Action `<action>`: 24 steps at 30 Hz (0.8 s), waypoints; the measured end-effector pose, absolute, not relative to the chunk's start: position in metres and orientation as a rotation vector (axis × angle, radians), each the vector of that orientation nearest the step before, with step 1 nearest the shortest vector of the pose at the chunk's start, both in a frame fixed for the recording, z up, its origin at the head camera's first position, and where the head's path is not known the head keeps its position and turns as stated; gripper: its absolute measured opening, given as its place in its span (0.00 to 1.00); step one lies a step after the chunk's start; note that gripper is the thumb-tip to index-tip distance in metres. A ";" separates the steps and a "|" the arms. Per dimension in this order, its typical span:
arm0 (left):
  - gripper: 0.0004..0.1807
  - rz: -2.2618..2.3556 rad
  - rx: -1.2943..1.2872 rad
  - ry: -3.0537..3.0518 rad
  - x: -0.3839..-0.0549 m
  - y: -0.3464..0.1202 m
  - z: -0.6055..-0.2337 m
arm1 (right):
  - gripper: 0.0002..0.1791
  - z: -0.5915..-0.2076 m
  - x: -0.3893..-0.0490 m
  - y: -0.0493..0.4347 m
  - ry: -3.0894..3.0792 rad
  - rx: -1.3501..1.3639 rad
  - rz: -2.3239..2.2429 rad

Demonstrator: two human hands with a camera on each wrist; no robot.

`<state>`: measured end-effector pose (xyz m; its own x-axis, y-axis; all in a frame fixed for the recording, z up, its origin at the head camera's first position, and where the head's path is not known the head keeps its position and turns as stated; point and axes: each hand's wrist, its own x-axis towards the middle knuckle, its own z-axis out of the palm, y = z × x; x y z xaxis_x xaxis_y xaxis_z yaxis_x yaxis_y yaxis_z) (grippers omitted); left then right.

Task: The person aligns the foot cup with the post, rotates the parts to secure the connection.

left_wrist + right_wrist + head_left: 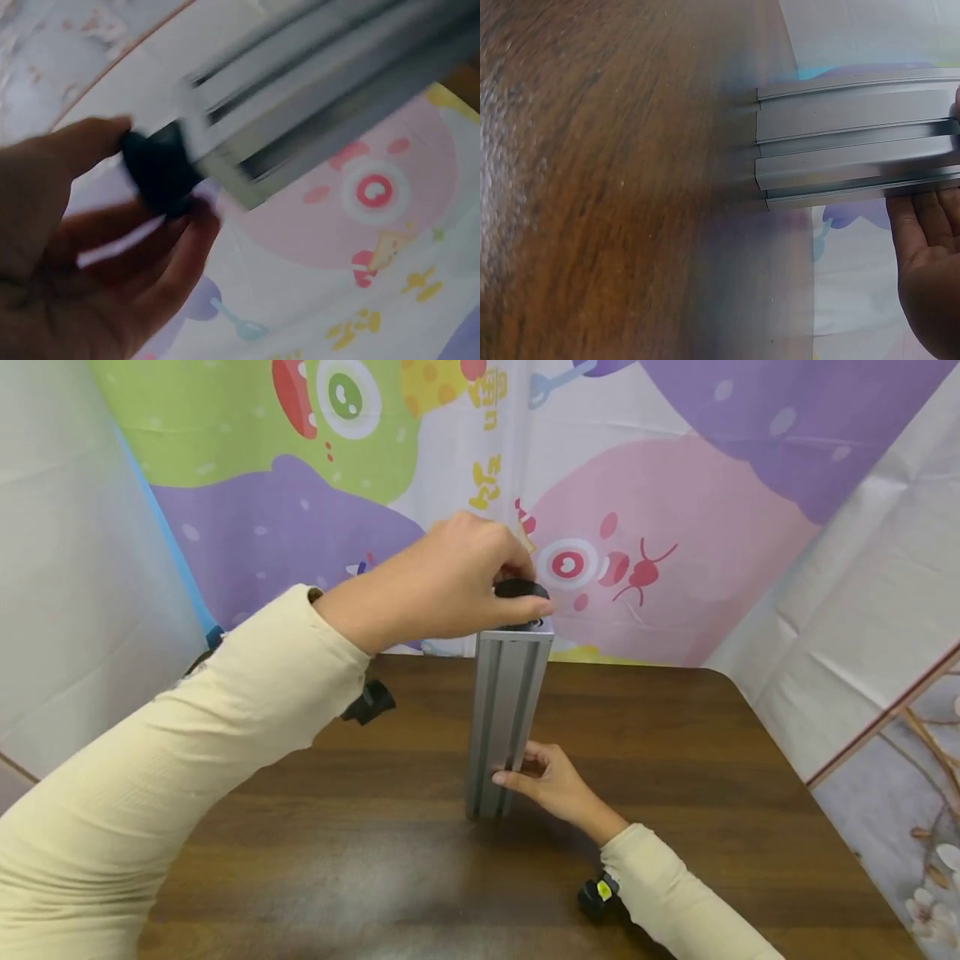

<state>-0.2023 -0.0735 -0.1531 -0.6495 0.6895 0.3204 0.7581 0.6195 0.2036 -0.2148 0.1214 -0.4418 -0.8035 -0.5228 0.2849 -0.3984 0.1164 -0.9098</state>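
A silver grooved aluminium profile [506, 718] stands upright on the wooden table. On its top end sits a black knob [522, 589], which my left hand [461, 572] holds between thumb and fingers. The left wrist view shows the thumb on one side of the black knob [161, 169] and fingertips on the other, somewhat blurred. Low on the profile, my right hand [551, 781] grips it, with the thumb on the near face. In the right wrist view the fingers [922, 225] lie along one side of the profile [847, 135], and its lower end meets the table.
The brown wooden table [360, 852] spreads around the profile. Behind it hangs a cartoon-printed cloth [637, 527], with white cloth [67, 568] at the left. Black wrist-worn devices show under the left sleeve [367, 703] and beside the right sleeve [660, 877].
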 end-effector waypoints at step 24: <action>0.16 -0.450 -1.087 -2.635 -0.199 -0.065 -0.149 | 0.13 -0.438 -0.215 0.122 2.247 -0.914 -1.788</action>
<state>-0.1986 -0.0655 -0.1493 -0.6884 0.6373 0.3463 0.7161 0.6731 0.1848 -0.2146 0.1223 -0.4379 -0.8088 -0.5259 0.2632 -0.3745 0.1156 -0.9200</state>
